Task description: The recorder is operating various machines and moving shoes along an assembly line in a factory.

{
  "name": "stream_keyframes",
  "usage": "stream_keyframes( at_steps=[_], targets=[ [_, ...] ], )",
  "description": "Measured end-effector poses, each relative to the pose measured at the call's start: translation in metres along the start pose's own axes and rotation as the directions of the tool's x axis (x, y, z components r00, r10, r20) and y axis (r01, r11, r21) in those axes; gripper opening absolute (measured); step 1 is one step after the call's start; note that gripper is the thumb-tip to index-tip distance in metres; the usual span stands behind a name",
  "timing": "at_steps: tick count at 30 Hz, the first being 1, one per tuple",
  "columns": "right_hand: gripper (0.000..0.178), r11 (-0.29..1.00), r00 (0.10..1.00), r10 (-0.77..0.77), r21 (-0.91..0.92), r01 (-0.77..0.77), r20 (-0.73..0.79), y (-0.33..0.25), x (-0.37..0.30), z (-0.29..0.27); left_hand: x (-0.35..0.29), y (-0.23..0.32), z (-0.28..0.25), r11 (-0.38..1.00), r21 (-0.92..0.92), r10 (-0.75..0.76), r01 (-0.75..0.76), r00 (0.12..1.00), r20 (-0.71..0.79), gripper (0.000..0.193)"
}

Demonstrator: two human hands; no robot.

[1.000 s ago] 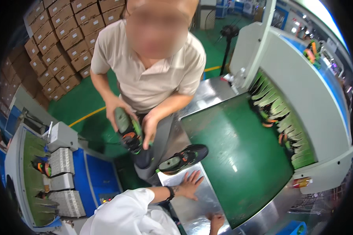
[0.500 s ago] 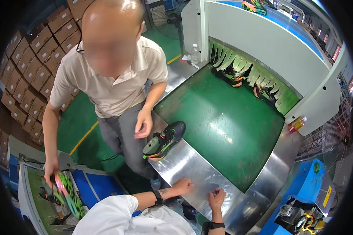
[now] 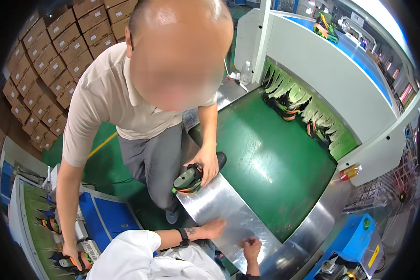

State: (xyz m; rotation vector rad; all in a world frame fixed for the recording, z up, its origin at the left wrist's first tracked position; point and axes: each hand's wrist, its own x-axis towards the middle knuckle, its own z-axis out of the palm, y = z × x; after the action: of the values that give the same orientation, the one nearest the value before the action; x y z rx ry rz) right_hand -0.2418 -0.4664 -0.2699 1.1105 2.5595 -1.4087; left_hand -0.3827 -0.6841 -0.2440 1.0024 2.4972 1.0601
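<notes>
Above the bare metal ledge point(image 3: 233, 200), my left hand point(image 3: 213, 228) is held with its slightly blurred fingers loosely stretched and nothing visible in them. My right hand point(image 3: 252, 248) is over the same ledge, farther right, its fingers curled together around nothing I can see. Neither hand touches a shoe. The closest one is a black shoe point(image 3: 185, 180) with orange and green trim and a grey-green insert in its opening, on the ledge. A co-worker's hand point(image 3: 207, 164) grips that shoe. The co-worker's other hand point(image 3: 72, 259) is on a colourful shoe point(image 3: 85, 259) at the lower left.
A green conveyor belt point(image 3: 256, 158) runs beyond the ledge to a fringed curtain point(image 3: 333, 130), where two dark shoes point(image 3: 284, 108) sit. Another shoe point(image 3: 325, 29) rides the upper blue belt. A clear bottle point(image 3: 246, 73), a small drink bottle point(image 3: 350, 172) and a blue machine point(image 3: 347, 242) flank it.
The co-worker has leaned closer and taken hold of the black shoe on the ledge. Their other hand has moved lower at the left. My hands stay above the ledge.
</notes>
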Motion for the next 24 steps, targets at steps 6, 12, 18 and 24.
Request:
stream_keyframes(
  at_steps=[6, 12, 18, 24],
  targets=[
    [0.025, 0.991, 0.991, 0.131, 0.016, -0.131, 0.016, -0.022, 0.002, -0.003, 0.029, 0.005, -0.026, 0.991, -0.062, -0.103, 0.12, 0.968, 0.23, 0.03],
    [0.022, 0.994, 0.994, 0.105, 0.008, -0.104, -0.044, -0.017, -0.002, 0.009, 0.069, -0.013, -0.039, 0.987, -0.147, -0.017, 0.059, 0.962, 0.272, 0.014],
    [0.026, 0.758, 0.812, 0.514, 0.295, -0.581, 0.277, -0.064, 0.021, -0.024, 0.185, -0.004, -0.034, 0.978, -0.206, -0.038, 0.028, 0.998, -0.041, 0.027],
    [0.022, 0.981, 0.972, 0.149, 0.093, -0.168, 0.184, -0.177, 0.194, -0.108, 0.374, -0.028, -0.037, 0.968, -0.101, -0.251, 0.23, 0.886, -0.391, 0.043]
  ],
)
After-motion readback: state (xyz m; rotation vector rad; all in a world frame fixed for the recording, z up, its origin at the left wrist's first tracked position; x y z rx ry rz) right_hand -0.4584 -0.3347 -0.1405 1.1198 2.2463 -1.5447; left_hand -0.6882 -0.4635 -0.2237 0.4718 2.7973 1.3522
